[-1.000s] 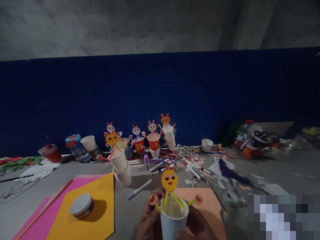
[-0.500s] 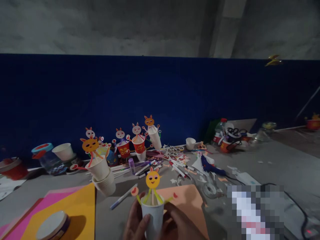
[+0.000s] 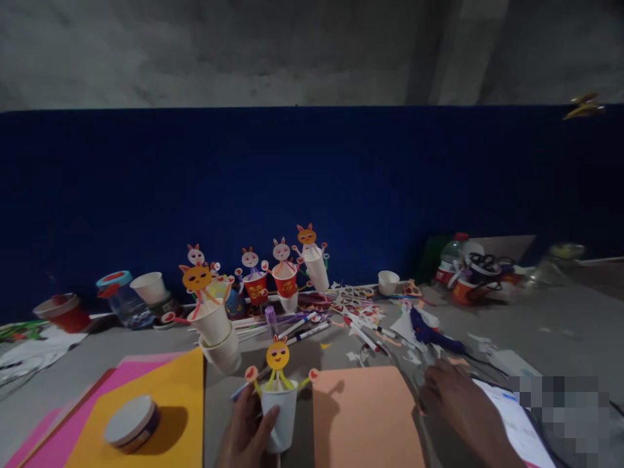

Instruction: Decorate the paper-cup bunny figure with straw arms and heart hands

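Observation:
My left hand (image 3: 246, 432) is wrapped round a white paper cup (image 3: 279, 416) near the table's front edge. Out of the cup rises a paper puppet with a round yellow face (image 3: 277, 355), yellow straw arms and red paper hands. My right hand (image 3: 451, 396) has reached to the right, past a peach paper sheet (image 3: 365, 416), and rests among the clutter near a roll of clear tape; its fingers are curled and mostly hidden. Behind stands a stacked pair of white cups with an orange-faced puppet (image 3: 197, 278).
A row of similar cup puppets (image 3: 285, 273) stands against the blue wall. Markers and paper scraps (image 3: 341, 315) litter the middle. Yellow and pink sheets with a round tin (image 3: 130, 422) lie at the front left. Jars, cups, a bottle and scissors (image 3: 480, 263) sit along the back.
My right hand has let go of the cup and moved right to the clutter beside the peach sheet. The cup puppet has shifted left, held by my left hand alone.

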Available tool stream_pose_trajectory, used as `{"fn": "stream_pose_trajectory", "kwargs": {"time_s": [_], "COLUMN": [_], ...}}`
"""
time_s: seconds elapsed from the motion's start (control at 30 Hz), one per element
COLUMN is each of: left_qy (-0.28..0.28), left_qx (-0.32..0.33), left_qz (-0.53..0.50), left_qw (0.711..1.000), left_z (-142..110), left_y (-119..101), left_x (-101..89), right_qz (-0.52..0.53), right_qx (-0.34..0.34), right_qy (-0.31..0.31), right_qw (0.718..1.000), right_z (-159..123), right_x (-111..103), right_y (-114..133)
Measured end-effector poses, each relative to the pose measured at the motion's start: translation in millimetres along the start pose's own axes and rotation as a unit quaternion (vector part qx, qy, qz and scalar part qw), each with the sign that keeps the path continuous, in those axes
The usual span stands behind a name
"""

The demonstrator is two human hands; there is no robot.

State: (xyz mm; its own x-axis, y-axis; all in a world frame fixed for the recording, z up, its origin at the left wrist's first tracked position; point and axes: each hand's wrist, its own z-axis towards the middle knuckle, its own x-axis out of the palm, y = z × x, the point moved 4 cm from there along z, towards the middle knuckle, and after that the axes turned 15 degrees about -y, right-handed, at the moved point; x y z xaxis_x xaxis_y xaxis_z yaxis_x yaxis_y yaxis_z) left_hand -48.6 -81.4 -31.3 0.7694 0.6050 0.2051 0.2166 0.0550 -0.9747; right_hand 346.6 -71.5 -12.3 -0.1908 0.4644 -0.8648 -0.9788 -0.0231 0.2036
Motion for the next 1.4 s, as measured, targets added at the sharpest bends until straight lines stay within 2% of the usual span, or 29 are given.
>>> {"fn": "stream_pose_trajectory", "kwargs": {"time_s": [0.07,0.17,0.27,0.37,0.5,0.6,0.63,0.7,0.73,0.83,0.93,1.0,1.17,1.27,1.4], "left_qy": [0.008,0.015,0.008,0.002,-0.007,-0.034,-0.018,0.063,0.112,0.172,0.205,0.210,0.178,0.180,0.174], "left_qx": [0.013,0.013,0.008,0.033,0.110,0.246,0.304,0.398,0.427,0.489,0.553,0.576,0.580,0.584,0.550], "left_qz": [0.010,0.042,0.084,0.125,0.192,0.222,0.215,0.200,0.201,0.197,0.207,0.203,0.177,0.170,0.167], "left_qw": [1.000,0.999,0.996,0.992,0.975,0.943,0.928,0.893,0.875,0.832,0.780,0.764,0.775,0.773,0.800], "left_z": [0,1,6,10,6,-10,-18,-37,-46,-64,-77,-82,-90,-92,-86], "left_y": [-3,-8,-9,-7,-10,-31,-41,-59,-66,-81,-81,-76,-68,-70,-74], "left_x": [-0.2,1.5,2.0,-0.9,-7.9,-7.5,-3.1,11.8,20.7,41.7,55.0,57.5,52.7,51.3,52.4], "right_qz": [0.068,0.203,0.249,0.309,0.396,0.463,0.485,0.520,0.530,0.538,0.527,0.512,0.493,0.473,0.442], "right_qx": [0.016,0.078,0.093,0.082,0.035,0.008,0.007,0.008,0.006,-0.020,-0.049,-0.063,-0.102,-0.111,-0.142], "right_qy": [-0.004,-0.010,0.010,0.025,0.048,0.042,0.032,0.018,0.013,-0.003,-0.037,-0.058,-0.105,-0.106,-0.125], "right_qw": [0.998,0.976,0.964,0.947,0.916,0.885,0.874,0.854,0.848,0.843,0.848,0.855,0.858,0.868,0.877], "right_z": [7,19,26,25,15,4,1,-4,-5,-8,-8,-10,-15,-17,-17], "right_x": [1,1,0,-7,-21,-30,-32,-36,-38,-48,-60,-65,-66,-61,-59], "right_y": [-5,-12,-7,15,62,94,102,116,122,139,151,157,162,164,167]}}
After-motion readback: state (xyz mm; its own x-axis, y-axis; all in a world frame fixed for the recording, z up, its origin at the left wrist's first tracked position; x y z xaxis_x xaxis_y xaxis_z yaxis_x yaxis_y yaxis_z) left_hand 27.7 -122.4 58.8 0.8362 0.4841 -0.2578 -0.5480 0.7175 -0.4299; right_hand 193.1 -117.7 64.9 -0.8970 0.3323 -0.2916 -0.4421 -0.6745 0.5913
